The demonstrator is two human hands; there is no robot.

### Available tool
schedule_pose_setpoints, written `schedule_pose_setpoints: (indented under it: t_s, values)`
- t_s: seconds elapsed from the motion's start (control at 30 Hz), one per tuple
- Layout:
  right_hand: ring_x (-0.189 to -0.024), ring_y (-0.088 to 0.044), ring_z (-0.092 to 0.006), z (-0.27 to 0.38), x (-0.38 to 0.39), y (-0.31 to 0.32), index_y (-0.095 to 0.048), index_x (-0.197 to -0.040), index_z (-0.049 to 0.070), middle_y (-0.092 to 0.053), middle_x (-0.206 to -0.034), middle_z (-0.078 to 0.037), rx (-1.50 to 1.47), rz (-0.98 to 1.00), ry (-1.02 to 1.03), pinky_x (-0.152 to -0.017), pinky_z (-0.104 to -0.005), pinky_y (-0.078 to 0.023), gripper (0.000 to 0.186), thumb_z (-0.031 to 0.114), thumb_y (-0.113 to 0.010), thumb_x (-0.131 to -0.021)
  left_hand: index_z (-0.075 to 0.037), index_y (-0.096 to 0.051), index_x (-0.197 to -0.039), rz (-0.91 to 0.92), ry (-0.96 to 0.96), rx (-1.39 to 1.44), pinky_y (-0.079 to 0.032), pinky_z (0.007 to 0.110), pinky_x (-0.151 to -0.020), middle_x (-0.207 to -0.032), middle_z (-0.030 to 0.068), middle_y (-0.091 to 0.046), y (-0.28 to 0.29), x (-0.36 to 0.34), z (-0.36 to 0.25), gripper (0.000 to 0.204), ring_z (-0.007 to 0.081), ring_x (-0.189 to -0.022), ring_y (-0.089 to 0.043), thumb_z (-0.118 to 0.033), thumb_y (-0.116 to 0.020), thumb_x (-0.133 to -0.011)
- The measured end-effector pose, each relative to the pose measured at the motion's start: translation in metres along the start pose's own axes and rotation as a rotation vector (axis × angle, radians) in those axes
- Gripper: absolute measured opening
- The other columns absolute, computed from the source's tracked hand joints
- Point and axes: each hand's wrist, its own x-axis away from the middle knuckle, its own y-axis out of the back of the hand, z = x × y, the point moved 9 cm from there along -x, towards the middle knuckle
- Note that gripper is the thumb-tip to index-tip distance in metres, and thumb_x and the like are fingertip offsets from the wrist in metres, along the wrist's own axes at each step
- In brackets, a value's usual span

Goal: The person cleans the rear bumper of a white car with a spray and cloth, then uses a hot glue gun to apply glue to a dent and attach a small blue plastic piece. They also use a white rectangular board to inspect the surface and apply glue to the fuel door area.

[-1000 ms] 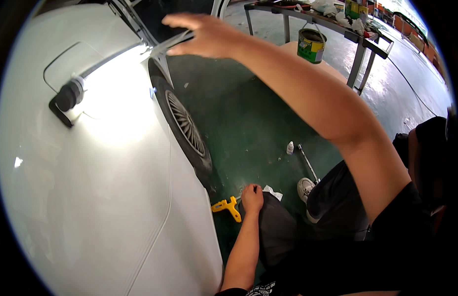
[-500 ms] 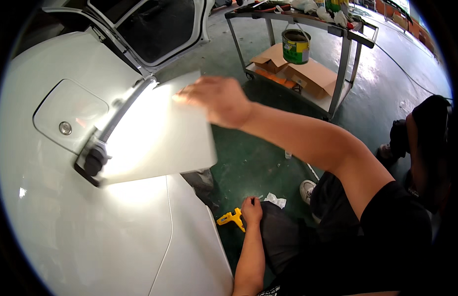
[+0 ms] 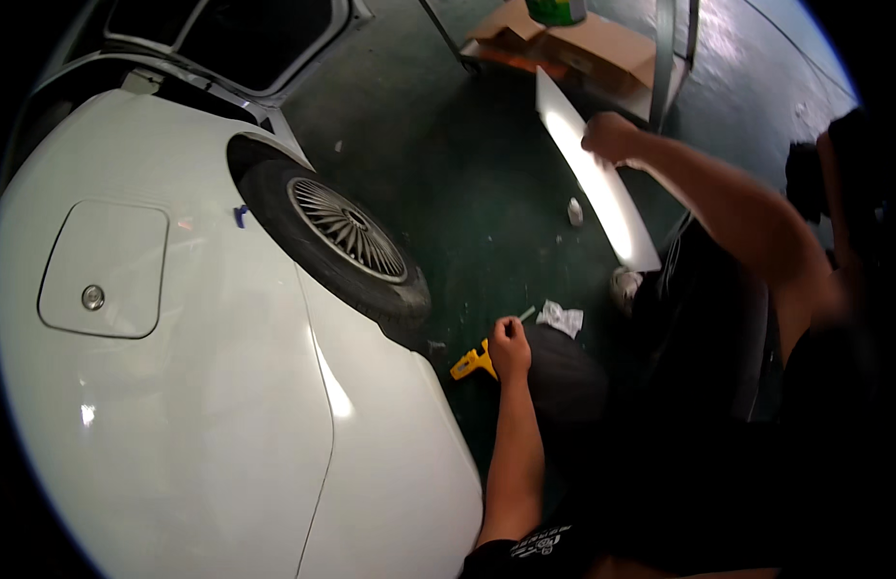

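Observation:
A white light board [image 3: 602,183], brightly lit and seen nearly edge-on, hangs in the air to the right of the car. My right hand [image 3: 614,140] is closed on its upper part. Low beside the car body, near my dark-trousered knee, my left hand [image 3: 510,349] is closed around what looks like a yellow glue gun [image 3: 472,363]. A thin pale stick [image 3: 527,315] sticks out past its fingers. A small blue tab [image 3: 240,216] sits on the white car panel [image 3: 207,376], beside the wheel arch.
The car's wheel [image 3: 347,236] stands at the arch; the closed fuel flap [image 3: 106,270] is at left. Ahead is a trolley with cardboard boxes [image 3: 564,48] and a hanging green can [image 3: 556,10]. Crumpled white paper [image 3: 561,318] and a small bottle [image 3: 575,211] are on the floor.
My right hand has moved the light board off the car panel to the right and turned it edge-on, uncovering the wheel and blue tab. My left hand keeps its grip on the yellow glue gun.

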Motion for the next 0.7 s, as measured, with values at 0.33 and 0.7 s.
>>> schedule_pose_setpoints:
  t_s: [0.33,0.7]
  values:
    - [-0.074,-0.071,-0.0318,-0.065,0.077,-0.066,-0.068,-0.104,-0.006,-0.069,-0.089,-0.020,-1.079,0.134,-1.020,-0.057,-0.0486,-0.059,0.026,0.011,-0.068,-0.085,-0.001,-0.069,-0.102,-0.044,-0.120,0.083,-0.053,0.037,-0.076,-0.094,0.0128,-0.071,-0.005,0.006,-0.002,0.022,0.0259,-0.086,-0.070,-0.022,-0.065,-0.100]
    - [-0.040,-0.054,-0.0168,-0.033,0.016,-0.036,-0.066,-0.071,-0.003,-0.058,-0.055,-0.009,-1.161,-0.010,-0.702,-0.033,-0.0327,-0.036,0.023,0.012,-0.066,-0.089,-0.003,-0.069,-0.098,-0.075,-0.086,0.106,-0.053,0.042,-0.080,-0.094,0.0131,-0.070,0.003,0.011,-0.004,0.018,0.0320,-0.090,-0.067,-0.020,-0.065,-0.097]
